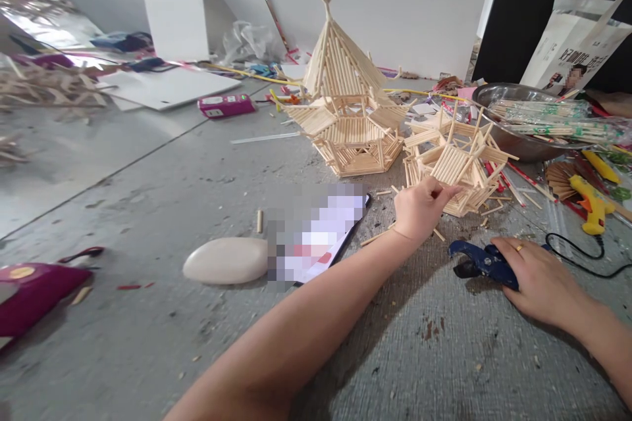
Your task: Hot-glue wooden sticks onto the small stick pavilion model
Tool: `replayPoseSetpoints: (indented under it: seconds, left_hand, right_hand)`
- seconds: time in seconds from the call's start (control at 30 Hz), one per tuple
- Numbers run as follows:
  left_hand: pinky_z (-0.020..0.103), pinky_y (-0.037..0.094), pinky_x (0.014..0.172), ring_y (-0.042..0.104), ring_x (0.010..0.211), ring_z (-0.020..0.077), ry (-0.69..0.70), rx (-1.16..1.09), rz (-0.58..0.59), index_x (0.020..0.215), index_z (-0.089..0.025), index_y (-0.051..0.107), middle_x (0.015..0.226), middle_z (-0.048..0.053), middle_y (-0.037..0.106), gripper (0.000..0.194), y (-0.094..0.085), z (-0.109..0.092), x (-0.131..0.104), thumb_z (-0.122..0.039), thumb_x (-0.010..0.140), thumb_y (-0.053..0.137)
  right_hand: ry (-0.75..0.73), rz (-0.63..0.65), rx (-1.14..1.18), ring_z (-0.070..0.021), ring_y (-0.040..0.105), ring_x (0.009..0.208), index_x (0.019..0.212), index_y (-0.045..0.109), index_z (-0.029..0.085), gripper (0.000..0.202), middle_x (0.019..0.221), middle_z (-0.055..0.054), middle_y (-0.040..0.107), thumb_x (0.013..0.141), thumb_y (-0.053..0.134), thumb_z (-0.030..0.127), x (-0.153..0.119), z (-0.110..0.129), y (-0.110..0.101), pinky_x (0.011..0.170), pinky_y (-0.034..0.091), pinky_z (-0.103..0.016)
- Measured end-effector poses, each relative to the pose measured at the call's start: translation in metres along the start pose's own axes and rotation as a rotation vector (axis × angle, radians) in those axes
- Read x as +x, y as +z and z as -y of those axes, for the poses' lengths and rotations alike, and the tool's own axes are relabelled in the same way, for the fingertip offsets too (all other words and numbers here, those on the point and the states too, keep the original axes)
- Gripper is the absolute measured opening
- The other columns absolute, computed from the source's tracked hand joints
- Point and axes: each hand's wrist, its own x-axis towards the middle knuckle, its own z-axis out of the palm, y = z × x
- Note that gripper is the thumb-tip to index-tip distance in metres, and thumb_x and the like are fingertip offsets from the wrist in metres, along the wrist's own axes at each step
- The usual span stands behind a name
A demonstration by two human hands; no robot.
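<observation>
My left hand [419, 209] is closed in a pinch in front of the smaller stick model [451, 161]. Whatever lies between its fingertips is too small to make out, and I cannot tell whether they touch the model. Low on the right, my right hand [540, 276] grips a dark blue hand cutter [486, 263], its curved jaws pointing left just above the ground. Behind and to the left of the smaller model rises a taller stick pagoda [345, 112] with a pointed roof. Loose short sticks lie around the smaller model's base.
A phone [326, 230] lies left of my left forearm, beside a smooth white oval object [226, 262]. To the right are a metal bowl [518, 145] with bagged sticks and a yellow glue gun [592, 204] with a black cord. A magenta box [226, 105] lies farther back.
</observation>
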Motion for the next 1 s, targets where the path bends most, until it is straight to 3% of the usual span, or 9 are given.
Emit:
replayPoseSetpoints:
  seconds: [0.2,0.4,0.47,0.6,0.7,0.87,1.0]
  left_hand:
    - [0.023,0.020,0.051,0.037,0.046,0.0101,0.024,-0.001,-0.046,0.043,-0.020,0.042,0.042,-0.004,0.039,0.041,0.000,0.003,0.003,-0.043,0.061,0.071]
    - [0.021,0.025,0.050,0.042,0.047,0.0089,0.038,-0.062,-0.038,0.047,-0.020,0.052,0.044,-0.003,0.047,0.031,-0.002,0.001,0.002,-0.039,0.062,0.071]
    - [0.020,0.029,0.048,0.043,0.045,0.0081,-0.039,-0.152,0.033,0.051,-0.019,0.056,0.046,-0.003,0.051,0.027,-0.003,-0.004,-0.001,-0.039,0.065,0.068]
    - [0.020,0.027,0.035,0.039,0.032,0.0054,-0.376,-0.590,0.244,0.059,-0.017,0.057,0.046,-0.003,0.054,0.026,-0.002,-0.018,-0.007,-0.039,0.072,0.061]
    - [0.018,0.025,0.031,0.036,0.029,0.0035,-0.522,-0.849,0.268,0.057,-0.016,0.053,0.045,-0.004,0.052,0.023,0.000,-0.025,-0.008,-0.032,0.071,0.063]
    - [0.016,0.029,0.033,0.038,0.032,0.0032,-0.618,-0.967,0.366,0.058,-0.016,0.051,0.042,-0.005,0.048,0.020,-0.005,-0.027,-0.014,-0.023,0.070,0.064]
    - [0.016,0.032,0.036,0.040,0.036,0.0035,-0.524,-0.871,0.475,0.064,-0.014,0.059,0.044,-0.004,0.050,0.018,-0.013,-0.022,-0.020,-0.029,0.072,0.063]
  right_hand:
    - [0.009,-0.021,0.046,-0.0287,0.059,0.097,0.121,0.047,0.010,0.057,0.112,-0.017,0.061,0.065,0.055,0.018,-0.001,0.000,0.002,0.085,0.046,-0.046]
    - [0.009,-0.018,0.031,-0.0286,0.058,0.098,0.121,0.047,0.010,0.055,0.113,-0.017,0.061,0.067,0.055,0.019,-0.001,-0.001,0.002,0.085,0.046,-0.045]
    - [0.009,-0.007,0.023,-0.0286,0.058,0.098,0.120,0.047,0.008,0.055,0.113,-0.017,0.061,0.067,0.056,0.019,0.000,0.000,0.001,0.086,0.046,-0.045]
    - [0.008,0.014,0.010,-0.0288,0.059,0.096,0.120,0.049,0.007,0.055,0.111,-0.018,0.061,0.068,0.057,0.021,0.001,0.002,0.000,0.085,0.047,-0.044]
    - [0.016,0.028,0.003,-0.0291,0.059,0.096,0.121,0.049,0.007,0.055,0.110,-0.017,0.062,0.069,0.058,0.024,0.002,0.002,-0.002,0.084,0.047,-0.043]
    - [0.031,0.042,0.020,-0.0284,0.059,0.097,0.120,0.049,0.009,0.055,0.111,-0.016,0.062,0.069,0.059,0.024,0.005,0.003,-0.005,0.085,0.046,-0.043]
    - [0.046,0.069,0.046,-0.0301,0.057,0.100,0.123,0.049,0.009,0.060,0.115,-0.017,0.060,0.074,0.057,0.044,0.008,0.012,-0.009,0.087,0.045,-0.047]
